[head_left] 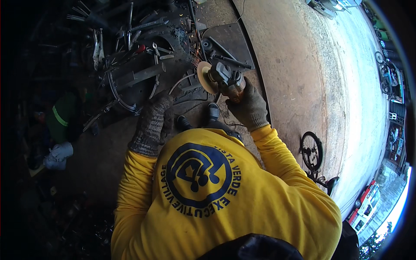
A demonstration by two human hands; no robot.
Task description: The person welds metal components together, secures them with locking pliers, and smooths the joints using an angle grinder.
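My right hand (pixel 250 106), in a grey knit glove, is wrapped round the body of an angle grinder (pixel 229 80). The grinder's pale round disc (pixel 207 78) faces left, against or close to metal on the workbench. Orange sparks (pixel 203 53) fly away from the disc toward the far side. My left hand (pixel 154 121), gloved too, is closed at the bench's near edge. From its fingers a thin curved metal rod (pixel 182 79) runs toward the disc. The exact spot where the disc meets metal is hard to make out.
Locking pliers (pixel 99 50), wrenches (pixel 149 25) and a curved metal ring (pixel 117 93) crowd the dark bench. A flat metal plate (pixel 232 41) lies beyond the grinder. A bicycle (pixel 312 151) stands at right. At left is a person's green clothing (pixel 65 115) with a reflective stripe.
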